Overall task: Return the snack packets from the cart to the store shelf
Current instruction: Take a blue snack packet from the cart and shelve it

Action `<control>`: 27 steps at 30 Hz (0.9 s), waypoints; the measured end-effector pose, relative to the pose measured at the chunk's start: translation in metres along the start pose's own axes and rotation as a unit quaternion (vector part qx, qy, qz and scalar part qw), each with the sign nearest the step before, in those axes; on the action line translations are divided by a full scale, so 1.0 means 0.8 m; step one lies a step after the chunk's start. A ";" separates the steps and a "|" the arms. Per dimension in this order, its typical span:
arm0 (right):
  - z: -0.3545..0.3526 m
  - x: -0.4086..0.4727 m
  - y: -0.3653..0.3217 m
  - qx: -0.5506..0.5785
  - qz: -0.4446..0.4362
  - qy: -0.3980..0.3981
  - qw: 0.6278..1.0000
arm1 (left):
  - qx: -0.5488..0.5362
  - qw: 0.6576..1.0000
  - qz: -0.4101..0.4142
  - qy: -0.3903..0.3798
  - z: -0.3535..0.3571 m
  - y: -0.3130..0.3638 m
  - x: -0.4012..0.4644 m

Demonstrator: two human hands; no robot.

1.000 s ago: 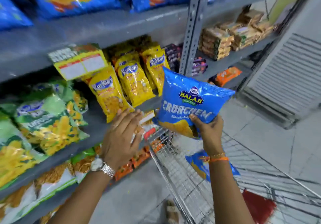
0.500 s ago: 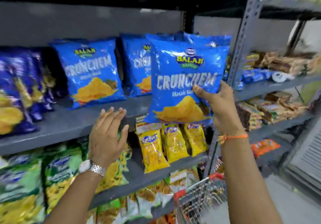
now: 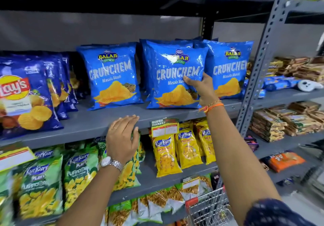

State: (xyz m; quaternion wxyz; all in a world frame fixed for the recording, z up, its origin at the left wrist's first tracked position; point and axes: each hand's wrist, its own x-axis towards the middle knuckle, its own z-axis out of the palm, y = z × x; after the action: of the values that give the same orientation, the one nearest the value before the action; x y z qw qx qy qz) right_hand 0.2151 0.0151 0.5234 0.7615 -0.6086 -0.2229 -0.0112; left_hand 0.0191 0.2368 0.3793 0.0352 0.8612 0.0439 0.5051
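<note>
A blue Crunchem packet (image 3: 173, 75) stands upright on the grey shelf (image 3: 98, 120), in front of a middle stack of the same packets. My right hand (image 3: 201, 89) grips its lower right edge, thumb across the front. Matching blue packets stand to its left (image 3: 112, 75) and right (image 3: 229, 68). My left hand (image 3: 122, 138) rests flat on the shelf's front edge, fingers apart, holding nothing. A corner of the wire cart (image 3: 208, 208) shows at the bottom right; its contents are hidden.
Dark blue Lay's bags (image 3: 26, 99) fill the shelf's left end. Below hang green Kurkure bags (image 3: 43, 182) and yellow Kurkure packets (image 3: 166, 153). A grey upright post (image 3: 259, 64) divides off the right bay, stacked with brown biscuit packs (image 3: 280, 120).
My right hand has carried the blue packet up from the cart and set it on the shelf. My left hand rose to the shelf edge. The view tilted upward.
</note>
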 end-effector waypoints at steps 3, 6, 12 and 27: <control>-0.002 0.010 0.007 -0.004 0.003 0.003 1.000 | 0.000 1.000 0.004 0.009 0.002 0.000 0.000; -0.004 0.017 0.012 -0.011 0.005 0.000 1.000 | 0.000 1.000 0.003 0.021 0.002 0.001 0.001; -0.016 0.017 0.020 -0.044 0.000 0.033 0.998 | -0.023 0.999 -0.009 0.039 0.004 0.006 0.002; -0.129 -0.160 0.078 -0.055 -0.076 0.238 0.967 | -0.247 0.967 0.039 -0.055 0.063 0.153 -0.079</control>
State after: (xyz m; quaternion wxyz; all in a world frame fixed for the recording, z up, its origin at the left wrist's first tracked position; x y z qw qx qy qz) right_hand 0.1516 -0.0972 0.4040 0.7551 -0.6102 -0.0796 -0.2260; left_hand 0.0375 0.1077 0.3127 0.2294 0.8532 -0.1174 0.4534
